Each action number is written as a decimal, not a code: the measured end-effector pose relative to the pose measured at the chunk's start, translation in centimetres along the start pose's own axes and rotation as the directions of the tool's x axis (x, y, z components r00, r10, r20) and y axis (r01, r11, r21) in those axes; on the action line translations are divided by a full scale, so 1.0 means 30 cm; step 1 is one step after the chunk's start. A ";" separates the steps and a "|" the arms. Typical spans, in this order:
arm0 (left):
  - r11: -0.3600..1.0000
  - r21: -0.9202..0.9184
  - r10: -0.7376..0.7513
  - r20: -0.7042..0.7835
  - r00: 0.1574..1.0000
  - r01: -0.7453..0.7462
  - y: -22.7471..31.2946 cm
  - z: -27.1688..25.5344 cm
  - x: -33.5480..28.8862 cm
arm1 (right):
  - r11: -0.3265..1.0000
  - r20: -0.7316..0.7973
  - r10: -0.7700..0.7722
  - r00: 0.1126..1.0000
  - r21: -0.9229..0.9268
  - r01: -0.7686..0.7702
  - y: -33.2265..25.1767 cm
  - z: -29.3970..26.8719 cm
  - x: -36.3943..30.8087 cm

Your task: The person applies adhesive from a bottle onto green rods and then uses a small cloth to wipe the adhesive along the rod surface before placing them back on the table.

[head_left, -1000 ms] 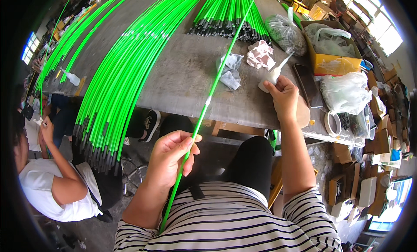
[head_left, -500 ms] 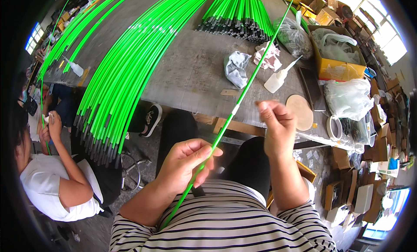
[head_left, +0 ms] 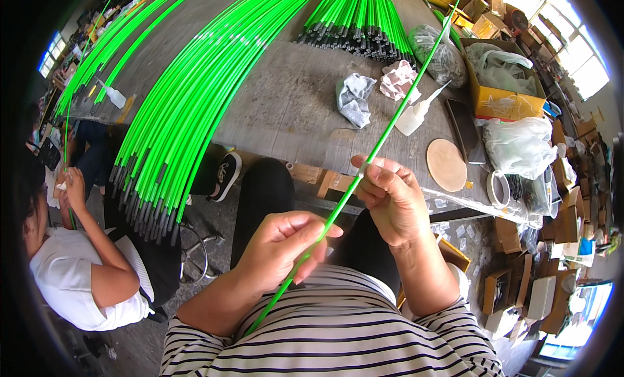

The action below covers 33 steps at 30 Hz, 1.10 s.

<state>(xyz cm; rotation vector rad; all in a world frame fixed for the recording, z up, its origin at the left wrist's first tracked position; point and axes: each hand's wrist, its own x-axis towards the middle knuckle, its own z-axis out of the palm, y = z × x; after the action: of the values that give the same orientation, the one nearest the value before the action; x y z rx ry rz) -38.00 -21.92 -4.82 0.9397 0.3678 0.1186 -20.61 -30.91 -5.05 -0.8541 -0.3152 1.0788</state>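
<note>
A long thin green rod [head_left: 407, 103] runs slantwise from my lap up over the table. My left hand [head_left: 286, 247] is closed round its lower part, thumb lying along the top. Higher up, my right hand [head_left: 395, 201] pinches the rod between thumb and fingers at a small white band [head_left: 363, 169], which the fingertips partly cover. Just beyond the right hand lie a white squeeze bottle [head_left: 412, 119] with a long nozzle, a crumpled grey cloth [head_left: 355, 100] and a crumpled pinkish cloth [head_left: 398, 81].
Many green rods [head_left: 195, 84] with dark ends overhang the table [head_left: 273, 110] at left; another bundle [head_left: 357, 26] lies farther back. A round tan disc [head_left: 446, 164], tape roll [head_left: 498, 188], plastic bag [head_left: 521, 148] and yellow box [head_left: 508, 105] stand right. A co-worker [head_left: 88, 273] sits left.
My right hand has moved left and down onto the rod and closed on it at the white band. The rod's upper end has swung right. My left hand keeps its hold.
</note>
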 end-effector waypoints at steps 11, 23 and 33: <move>0.999 0.039 0.017 -0.021 1.000 -0.016 -0.001 0.006 0.004 | 1.000 -0.022 0.014 1.000 0.000 -0.014 0.003 -0.001 -0.005; 0.990 0.128 0.074 -0.079 0.994 -0.063 -0.007 0.012 0.010 | 1.000 -0.078 0.014 0.997 -0.012 -0.015 0.030 0.022 -0.014; 0.980 0.148 0.154 -0.122 0.981 -0.135 -0.023 0.009 0.018 | 0.996 0.003 0.032 0.999 -0.086 -0.031 0.049 0.008 -0.019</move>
<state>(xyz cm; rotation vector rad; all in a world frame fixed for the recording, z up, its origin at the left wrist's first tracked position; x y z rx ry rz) -37.44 -22.40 -5.37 1.1003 0.4345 0.2927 -21.98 -31.00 -5.89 -0.9362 -0.3550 1.1030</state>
